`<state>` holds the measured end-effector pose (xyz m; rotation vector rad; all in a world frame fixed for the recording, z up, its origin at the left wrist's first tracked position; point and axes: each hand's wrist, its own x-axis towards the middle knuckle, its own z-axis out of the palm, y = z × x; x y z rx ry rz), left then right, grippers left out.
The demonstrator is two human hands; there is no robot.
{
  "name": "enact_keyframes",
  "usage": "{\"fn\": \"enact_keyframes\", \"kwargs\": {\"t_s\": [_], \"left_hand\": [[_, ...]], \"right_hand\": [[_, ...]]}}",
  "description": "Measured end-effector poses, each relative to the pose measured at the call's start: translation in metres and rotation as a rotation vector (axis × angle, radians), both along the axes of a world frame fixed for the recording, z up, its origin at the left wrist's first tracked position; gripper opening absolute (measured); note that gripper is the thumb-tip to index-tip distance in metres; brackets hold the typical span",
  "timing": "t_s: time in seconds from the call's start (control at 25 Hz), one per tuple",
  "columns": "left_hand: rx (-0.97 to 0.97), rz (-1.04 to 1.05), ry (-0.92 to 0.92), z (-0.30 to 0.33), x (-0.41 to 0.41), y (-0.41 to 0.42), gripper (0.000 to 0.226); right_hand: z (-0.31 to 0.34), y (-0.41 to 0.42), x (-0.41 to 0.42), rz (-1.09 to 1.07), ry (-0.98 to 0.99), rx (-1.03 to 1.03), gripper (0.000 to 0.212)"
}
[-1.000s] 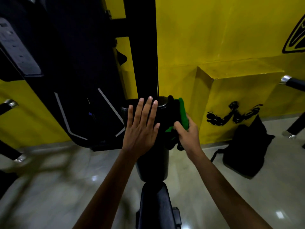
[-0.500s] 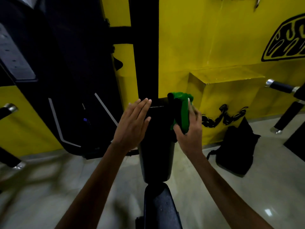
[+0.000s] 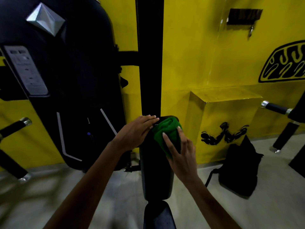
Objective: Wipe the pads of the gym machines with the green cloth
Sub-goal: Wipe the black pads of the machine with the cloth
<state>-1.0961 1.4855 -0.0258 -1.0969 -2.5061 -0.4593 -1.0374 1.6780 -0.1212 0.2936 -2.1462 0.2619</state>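
Green cloth [image 3: 166,134], bunched into a thick fold, lies against the upper right part of the black back pad [image 3: 156,172], close under the pad's top edge. Right hand [image 3: 182,156] presses the cloth onto the pad: the fingers are spread and nearly straight over the fabric, the thumb at the cloth's lower edge, so this grip is a flat, opened press, not a closed fist. Left hand [image 3: 136,133] rests on the pad's upper left corner, fingers straight and held together, their tips reaching the top edge just beside the cloth; this grip is likewise opened flat and holds nothing.

The back pad stands upright and narrows downward. Below it, a black seat pad [image 3: 159,215] shows at the lower edge of the view. Behind the back pad rises a black upright post [image 3: 151,63], and to its left stands a large dark machine housing [image 3: 71,80] with a grey label panel [image 3: 27,70]. The wall [image 3: 206,47] is yellow, with a yellow ledge [image 3: 227,118] to the right. A black bag [image 3: 239,169] sits on the pale floor [image 3: 272,204] against the ledge. Padded black handles [image 3: 274,108] with metal ends project at the far right.
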Motion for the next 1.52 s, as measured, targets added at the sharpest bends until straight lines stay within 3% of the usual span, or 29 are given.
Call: {"fn": "enact_keyframes", "kwargs": {"t_s": [0.12, 0.32, 0.52, 0.6, 0.76, 0.88, 0.96, 1.04, 1.16, 1.24, 1.32, 1.44, 1.52], "left_hand": [[0.022, -0.089, -0.101, 0.010, -0.009, -0.005, 0.043], [-0.096, -0.333, -0.179, 0.017, -0.047, -0.018, 0.048], [-0.189, -0.586, -0.267, 0.024, -0.078, -0.020, 0.049], [-0.182, -0.659, -0.293, 0.026, -0.088, -0.021, 0.048], [-0.210, -0.727, -0.240, 0.028, -0.088, -0.008, 0.048], [-0.294, -0.717, -0.034, 0.020, -0.082, -0.001, 0.056], [-0.334, -0.730, 0.263, 0.011, -0.081, -0.001, 0.060], [-0.406, -0.764, 0.552, 0.000, -0.081, -0.001, 0.056], [-0.472, -0.779, 0.821, -0.009, -0.078, 0.001, 0.056], [-0.520, -0.775, 0.932, -0.010, -0.075, 0.005, 0.055], [-0.558, -0.740, 1.016, -0.013, -0.074, 0.007, 0.056], [-0.612, -0.685, 1.103, -0.019, -0.068, 0.008, 0.062], [-0.586, -0.688, 1.144, -0.022, -0.066, 0.010, 0.063]], "right_hand": [[-0.031, -0.006, 0.009, -0.013, -0.039, 0.111, 0.060], [-0.026, -0.046, 0.006, -0.061, -0.025, -0.183, 0.073], [-0.044, -0.125, 0.012, -0.239, -0.037, -0.223, 0.077], [-0.025, -0.135, 0.006, -0.309, -0.019, -0.414, 0.074], [0.001, -0.136, -0.015, -0.426, 0.077, -0.980, 0.073], [-0.011, -0.156, -0.016, -0.557, -0.011, -1.467, 0.071], [-0.010, -0.154, -0.021, -0.605, -0.061, -1.593, 0.066], [-0.003, -0.157, -0.024, -0.570, 0.007, -1.493, 0.071], [-0.024, -0.168, -0.024, -0.618, -0.022, -1.406, 0.069], [-0.045, -0.171, -0.020, -0.723, -0.137, -1.547, 0.065], [-0.050, -0.169, -0.022, -0.718, -0.125, -1.620, 0.063], [-0.054, -0.178, -0.028, -0.654, 0.026, -1.485, 0.071], [-0.069, -0.179, -0.028, -0.689, -0.015, -1.514, 0.070]]}}
